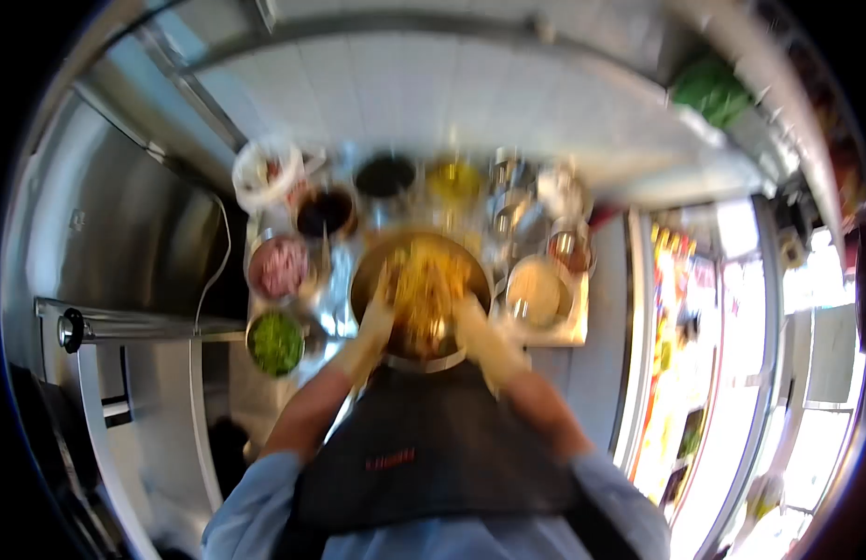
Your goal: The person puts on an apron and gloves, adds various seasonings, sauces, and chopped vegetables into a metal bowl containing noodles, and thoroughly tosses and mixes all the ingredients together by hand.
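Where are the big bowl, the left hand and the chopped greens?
Big bowl (363,278), head view: inner wall, left side.
Left hand (378,315), head view: back of the gloved hand.
Chopped greens (275,343), head view: middle of the pile.

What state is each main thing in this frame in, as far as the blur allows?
Left hand: gloved, in large bowl
Right hand: gloved, in large bowl
Large bowl: uncovered, holding food
Yellow food: loose, in the large bowl
Greens: cut up, uncovered
Pink pieces: uncovered
Dark contents: uncovered, too blurred to identify
Apron: worn
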### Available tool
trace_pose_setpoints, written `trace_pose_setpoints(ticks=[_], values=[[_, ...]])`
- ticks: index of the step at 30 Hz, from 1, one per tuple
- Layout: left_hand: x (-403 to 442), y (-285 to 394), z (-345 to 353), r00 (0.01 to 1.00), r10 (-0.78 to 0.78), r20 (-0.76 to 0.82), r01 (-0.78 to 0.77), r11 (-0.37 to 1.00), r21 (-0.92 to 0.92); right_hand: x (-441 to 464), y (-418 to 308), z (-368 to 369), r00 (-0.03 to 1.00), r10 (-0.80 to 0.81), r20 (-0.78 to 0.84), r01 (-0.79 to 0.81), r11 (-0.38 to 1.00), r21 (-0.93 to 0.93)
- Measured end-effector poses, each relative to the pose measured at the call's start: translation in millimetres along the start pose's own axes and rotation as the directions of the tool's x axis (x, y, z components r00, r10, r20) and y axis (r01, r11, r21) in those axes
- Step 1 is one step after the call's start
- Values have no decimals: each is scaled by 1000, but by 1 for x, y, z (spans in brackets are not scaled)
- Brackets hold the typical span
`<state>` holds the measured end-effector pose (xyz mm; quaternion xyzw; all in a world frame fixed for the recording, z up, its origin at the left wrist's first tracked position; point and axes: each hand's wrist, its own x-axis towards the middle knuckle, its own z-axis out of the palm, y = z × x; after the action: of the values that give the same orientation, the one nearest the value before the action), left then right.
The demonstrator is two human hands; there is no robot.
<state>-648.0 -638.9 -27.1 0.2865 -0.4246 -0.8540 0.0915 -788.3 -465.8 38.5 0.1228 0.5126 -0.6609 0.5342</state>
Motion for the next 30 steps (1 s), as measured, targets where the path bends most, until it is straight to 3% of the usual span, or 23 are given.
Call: trace_pose_setpoints(ticks=[2,3,5,8,10,12,14,15,16,17,18,19,20,21,22,23,24,25,26,27,28,29,30], values=[[-8,2,1,992,31,124,-22,997,-78,-8,2,6,998,37,-57,-37,999,8],[-9,-7,19,988,-148,-43,145,987,-72,0,14,8,993,94,-69,-92,995,36],[6,-21,40,949,-202,-241,176,976,-125,3,7,22,985,152,-87,-152,988,4],[-13,5,24,972,-134,-195,116,988,-100,-34,-14,38,982,33,-185,-44,997,-59],[-35,22,21,957,-194,-216,169,977,-127,-39,-6,34,979,-3,-206,-9,998,-59],[-18,29,21,913,-268,-307,227,960,-163,12,36,18,999,45,-24,-39,977,210],[-11,6,4,848,-400,-348,358,916,-180,23,41,-27,992,-116,47,124,959,-256],[-10,8,1,909,-235,-345,221,972,-81,29,44,-50,977,-195,82,211,862,-460],[-8,8,-4,941,-63,-331,71,997,13,-2,-1,-22,966,-155,-207,37,876,-481],[-26,68,26,961,216,-176,-126,900,417,-6,-24,-6,968,-147,-206,30,875,-484],[-18,72,32,961,204,-186,-112,903,415,-5,-39,6,909,-321,-265,82,762,-642],[2,77,45,948,295,-117,-128,692,711,-1,-50,21,918,-334,-215,100,719,-688],[28,88,57,928,371,-14,-141,387,911,4,-60,35,924,-346,-164,122,673,-730],[58,82,58,931,338,141,-237,261,936,10,-69,49,928,-357,-112,147,625,-767],[80,70,53,918,276,283,-329,138,934,33,-63,47,942,-322,-100,52,431,-901],[85,66,49,966,119,228,-245,154,957,52,-48,35,922,-372,107,227,295,-928],[83,66,39,969,116,218,-235,163,958,63,-32,22,869,-385,311,393,156,-906],[77,68,22,985,36,171,-172,45,984,61,-24,10,820,-403,407,395,-117,-911],[72,70,13,992,-36,119,-122,-84,989,43,-31,7,824,-399,402,394,-107,-913],[52,64,13,995,97,24,-19,-55,998,13,-45,10,932,-348,99,187,231,-955],[45,47,15,995,97,24,-19,-57,998,-7,-53,15,963,-199,-184,-55,521,-852],[52,20,19,986,168,-8,-51,343,938,17,-24,4,968,-160,-195,17,811,-584],[53,-12,22,976,206,-70,-94,688,719,42,6,-7,971,-121,-206,74,972,-222]])
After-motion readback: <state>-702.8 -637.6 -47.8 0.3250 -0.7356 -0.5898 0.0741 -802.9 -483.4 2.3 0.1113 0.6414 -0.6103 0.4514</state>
